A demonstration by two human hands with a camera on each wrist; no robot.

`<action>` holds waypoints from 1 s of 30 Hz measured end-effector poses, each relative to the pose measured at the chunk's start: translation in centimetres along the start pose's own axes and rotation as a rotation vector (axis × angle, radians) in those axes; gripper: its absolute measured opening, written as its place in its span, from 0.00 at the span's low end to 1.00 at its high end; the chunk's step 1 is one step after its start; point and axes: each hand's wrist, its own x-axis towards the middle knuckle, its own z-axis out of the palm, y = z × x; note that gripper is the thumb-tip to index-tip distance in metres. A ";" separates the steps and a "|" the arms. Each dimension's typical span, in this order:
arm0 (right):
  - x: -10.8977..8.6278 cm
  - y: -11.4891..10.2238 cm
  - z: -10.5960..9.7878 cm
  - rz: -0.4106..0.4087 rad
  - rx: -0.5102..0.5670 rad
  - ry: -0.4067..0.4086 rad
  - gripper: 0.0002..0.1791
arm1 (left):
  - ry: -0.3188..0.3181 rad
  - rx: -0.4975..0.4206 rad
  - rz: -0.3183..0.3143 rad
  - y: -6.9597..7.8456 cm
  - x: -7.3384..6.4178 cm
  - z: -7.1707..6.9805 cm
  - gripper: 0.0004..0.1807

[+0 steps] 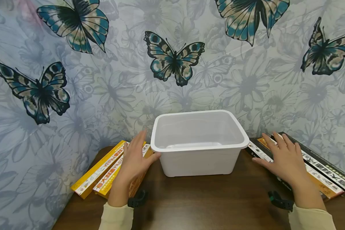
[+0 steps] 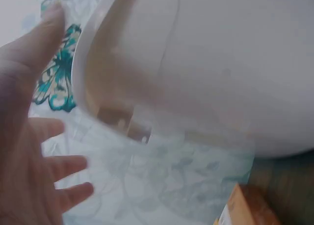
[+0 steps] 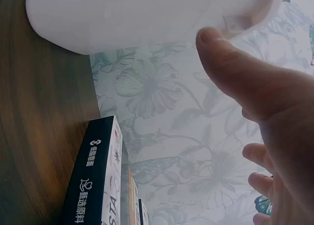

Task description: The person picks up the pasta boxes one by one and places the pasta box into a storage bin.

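Note:
A white plastic bin (image 1: 201, 163) stands upright on the brown table, its inside bare in the head view. My left hand (image 1: 136, 156) is beside the bin's left end, fingers spread, thumb tip close by the rim; it holds nothing. Under and behind that hand lie yellow boxes (image 1: 100, 171) with white printed strips. To the bin's right my right hand (image 1: 287, 159) hovers with spread fingers over several long black boxes (image 1: 327, 166), partly covering them. In the right wrist view the thumb overlaps the bin (image 3: 147, 19), and a black box (image 3: 91, 176) with white lettering shows below.
A cloth backdrop (image 1: 115, 95) with butterflies and flowers rises right behind the bin and boxes. The table (image 1: 207, 204) stretches toward me in front of the bin. Dark wrist straps (image 1: 138, 198) sit at both cuffs.

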 end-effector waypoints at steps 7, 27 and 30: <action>0.2 0.9 -0.7 0.002 0.009 0.090 0.50 | 0.054 -0.269 0.007 1.0 0.2 0.9 0.42; -1.3 4.9 -2.5 0.305 0.240 0.168 0.40 | 0.038 -0.682 -0.141 1.6 0.8 4.5 0.26; -1.5 5.4 -2.6 0.439 0.268 0.176 0.39 | 0.045 -0.765 -0.166 1.5 0.9 4.9 0.26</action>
